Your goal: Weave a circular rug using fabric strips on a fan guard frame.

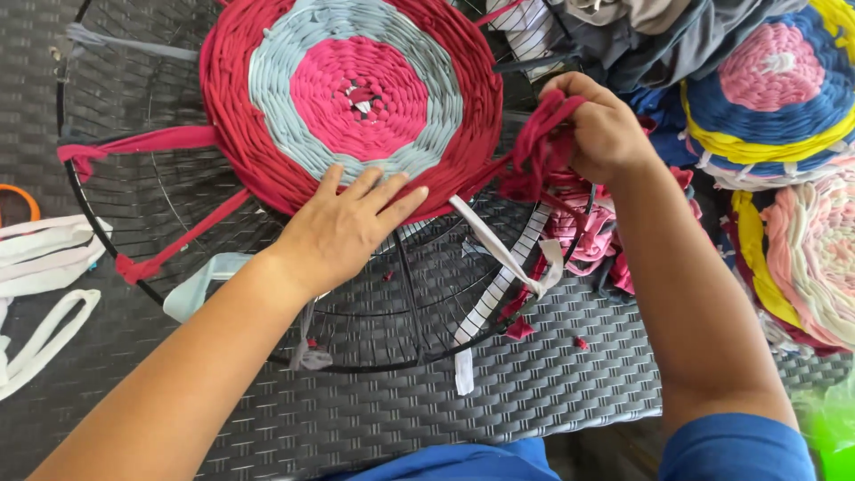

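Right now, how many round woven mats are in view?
3: one red, grey and pink on the wire frame; one blue and yellow, upper right; one pink and cream at right edge. Others may be hidden.

The left hand (343, 227) lies flat, palm down, fingers stretched and slightly spread, pointing up and to the right; its bare forearm runs in from the lower left edge of the view; the right hand (598, 129) is curled into a loose fist, knuckles up, fingers closed in a grip; its forearm rises steeply from the lower right, a blue sleeve at the upper arm.
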